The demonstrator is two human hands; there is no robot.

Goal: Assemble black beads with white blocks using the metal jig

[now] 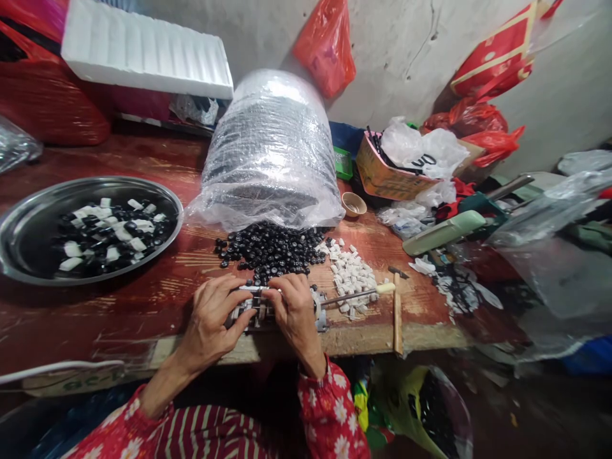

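A small metal fixture sits at the front edge of the table, with a long rod and pale handle reaching out to its right. My left hand is at its left side, thumb and index finger bent in toward a small piece that I cannot make out. On the other side my right hand pinches at the top of the fixture, its fingertips hiding what they hold. Just behind my fingers lies a pile of small round black parts. White plastic pieces are heaped to the right of them.
A steel tray with mixed black and white pieces stands at left. Behind the pile bulges a large plastic-wrapped bundle. A hammer lies at right, near a small bowl, a box and a green-handled tool.
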